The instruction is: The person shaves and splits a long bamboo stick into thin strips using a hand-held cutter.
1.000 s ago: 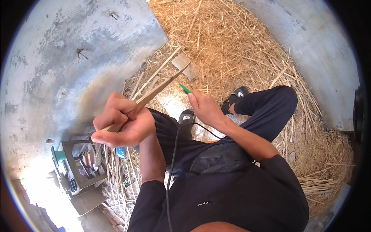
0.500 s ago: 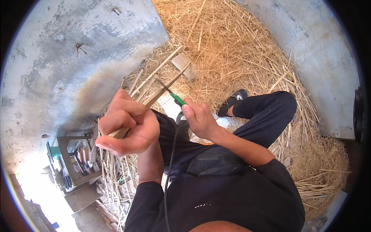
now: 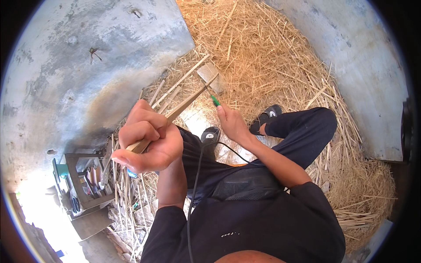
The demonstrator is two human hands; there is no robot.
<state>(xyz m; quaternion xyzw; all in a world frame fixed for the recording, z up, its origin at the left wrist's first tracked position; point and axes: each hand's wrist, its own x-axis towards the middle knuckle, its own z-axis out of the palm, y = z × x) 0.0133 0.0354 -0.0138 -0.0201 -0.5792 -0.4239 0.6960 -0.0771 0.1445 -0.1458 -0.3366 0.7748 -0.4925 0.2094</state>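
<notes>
— Where does the view look from?

— From the person's head, straight down over the chest and lap, with the left hand (image 3: 147, 140) close under the lens and the right hand (image 3: 232, 125) a little farther off.

— And beyond them?

— Straw-strewn floor (image 3: 280, 57) well below (its edges bend toward the fisheye rim). Only this single view exists, so nothing overlaps.

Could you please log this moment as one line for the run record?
left hand: shut on bamboo strip | right hand: shut on green-handled tool at the strip | seated on straw
</notes>
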